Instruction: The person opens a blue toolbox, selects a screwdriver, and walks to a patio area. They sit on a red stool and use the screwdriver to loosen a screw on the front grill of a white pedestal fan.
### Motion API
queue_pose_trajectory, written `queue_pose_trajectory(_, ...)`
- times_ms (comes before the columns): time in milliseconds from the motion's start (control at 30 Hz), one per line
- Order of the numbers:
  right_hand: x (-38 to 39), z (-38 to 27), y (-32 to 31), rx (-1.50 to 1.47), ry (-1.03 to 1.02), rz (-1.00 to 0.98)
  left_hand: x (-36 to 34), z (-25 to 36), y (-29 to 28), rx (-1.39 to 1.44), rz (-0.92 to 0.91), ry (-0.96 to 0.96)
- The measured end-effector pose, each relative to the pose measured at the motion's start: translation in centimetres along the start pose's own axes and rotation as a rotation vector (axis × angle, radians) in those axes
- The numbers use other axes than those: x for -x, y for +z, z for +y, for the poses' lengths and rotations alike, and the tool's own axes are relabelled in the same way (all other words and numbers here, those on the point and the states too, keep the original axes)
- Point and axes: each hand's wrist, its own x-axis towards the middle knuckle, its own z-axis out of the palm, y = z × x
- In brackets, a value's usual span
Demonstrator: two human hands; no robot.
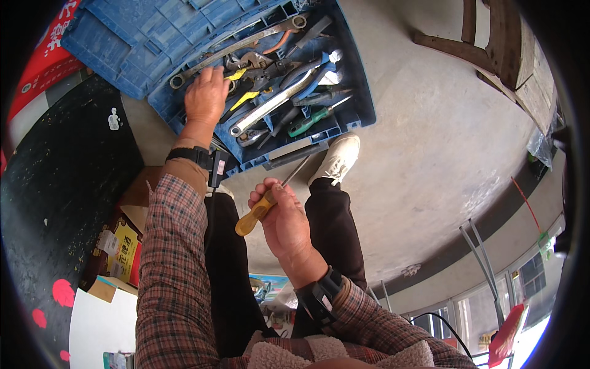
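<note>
A blue plastic toolbox [362, 92] lies open on the floor ahead of me, filled with hand tools. My left hand [206, 97] reaches into its left part, back up and fingers bent down onto the tools, beside yellow-and-black pliers [246, 98]; its fingertips are partly hidden. A long ring wrench [239, 46] lies just beyond those fingers. My right hand [286, 224] is closed on a screwdriver [255, 212] with a yellow handle, its shaft pointing away toward the box. Inside the box also lie a large silver wrench [273, 104] and a green-handled screwdriver [310, 123].
The toolbox's ribbed lid [141, 37] is folded back at the far left. A black panel with red spots [61, 184] and a carton [123, 252] stand at left. A wooden stool [491, 55] is at far right. My white shoe [341, 157] rests beside the box.
</note>
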Motion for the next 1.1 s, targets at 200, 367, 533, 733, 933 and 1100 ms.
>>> queue_pose_trajectory(200, -0.1, 0.1, -0.2, 0.008, 0.004, -0.002, -2.3, -1.2, -0.2, -0.131, 0.001, -0.033)
queue_pose_trajectory(367, -0.1, 0.1, -0.1, 0.020, -0.003, -0.007, -3.1, -2.0, -0.4, -0.073, -0.177, -0.058)
queue_pose_trajectory(533, -0.1, 0.2, -0.1, 0.009, -0.005, 0.004, -1.6, -2.1, -0.3, 0.053, -0.186, -0.091)
queue_pose_trajectory(733, -0.1, 0.0, 0.4, -0.007, -0.029, -0.041, 2.1, -2.3, -3.0, 0.310, 0.043, -0.117)
queue_pose_trajectory(933, 0.3, -0.5, 2.0, -0.019, -0.077, -0.084, 5.2, -3.2, -7.5, 0.245, -0.178, -0.137)
queue_pose_trajectory(1100, 0.3, 0.5, 1.6, -0.036, -0.028, -0.098, 5.2, -3.5, -7.5, 0.287, -0.162, -0.190)
